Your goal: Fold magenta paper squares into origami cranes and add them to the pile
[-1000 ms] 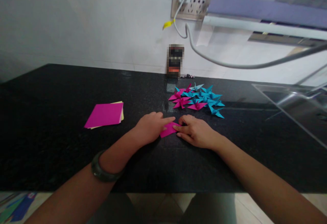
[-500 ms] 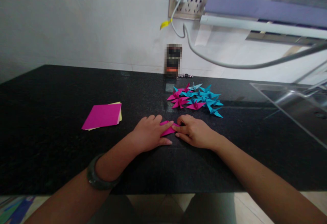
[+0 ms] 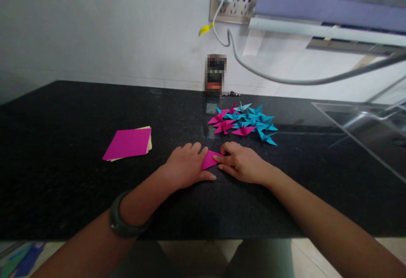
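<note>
A small folded piece of pink origami paper [image 3: 209, 159] lies flat on the dark countertop between my two hands. My left hand [image 3: 187, 164] holds down its left end, index finger bent at the upper edge and thumb stretched below it on the counter. My right hand [image 3: 244, 162] holds the right end, with a fingertip pressing on top and the other fingers curled. Both hands partly cover the paper. Just beyond them sits a cluster of folded paper cranes, several pink cranes [image 3: 223, 126] on the left and several blue cranes [image 3: 253, 122] on the right.
To the left lies a stack of square paper [image 3: 128, 144], pink on top with yellow beneath. A pixelated dark object [image 3: 215, 75] leans against the wall near a beaded strand [image 3: 231, 94]. A sink [image 3: 364, 130] is at right; a grey cable [image 3: 285, 80] hangs from the outlet [image 3: 236, 3].
My left index finger has drawn back leftward from the middle of the pink paper, exposing more of it. My right hand has stayed almost still.
</note>
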A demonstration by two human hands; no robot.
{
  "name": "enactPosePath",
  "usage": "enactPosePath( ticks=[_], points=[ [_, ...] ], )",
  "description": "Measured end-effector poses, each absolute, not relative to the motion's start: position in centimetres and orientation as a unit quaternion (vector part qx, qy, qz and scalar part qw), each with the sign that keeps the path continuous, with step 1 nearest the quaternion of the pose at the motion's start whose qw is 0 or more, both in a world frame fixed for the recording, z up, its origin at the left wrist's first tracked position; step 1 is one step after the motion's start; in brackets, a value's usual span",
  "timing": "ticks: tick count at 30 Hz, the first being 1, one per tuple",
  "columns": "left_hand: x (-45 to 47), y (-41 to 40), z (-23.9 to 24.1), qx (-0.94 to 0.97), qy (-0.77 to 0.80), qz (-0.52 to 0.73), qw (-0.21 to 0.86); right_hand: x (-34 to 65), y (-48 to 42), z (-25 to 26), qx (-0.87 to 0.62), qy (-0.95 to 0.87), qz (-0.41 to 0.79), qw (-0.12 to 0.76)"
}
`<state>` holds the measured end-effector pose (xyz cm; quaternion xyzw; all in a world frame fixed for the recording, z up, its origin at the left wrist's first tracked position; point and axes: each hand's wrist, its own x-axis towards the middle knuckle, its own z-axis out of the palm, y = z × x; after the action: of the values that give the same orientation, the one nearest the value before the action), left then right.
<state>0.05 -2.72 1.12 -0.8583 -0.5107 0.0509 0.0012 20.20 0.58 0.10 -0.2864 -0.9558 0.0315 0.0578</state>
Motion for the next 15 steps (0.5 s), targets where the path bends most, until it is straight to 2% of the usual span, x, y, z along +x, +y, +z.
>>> enactPosePath(
  ticks=[15],
  points=[
    [0.21, -2.94, 1.14, -0.86, -0.506, 0.057, 0.002, 20.2, 0.43, 0.33, -0.286, -0.956, 0.031, 0.052]
  ],
)
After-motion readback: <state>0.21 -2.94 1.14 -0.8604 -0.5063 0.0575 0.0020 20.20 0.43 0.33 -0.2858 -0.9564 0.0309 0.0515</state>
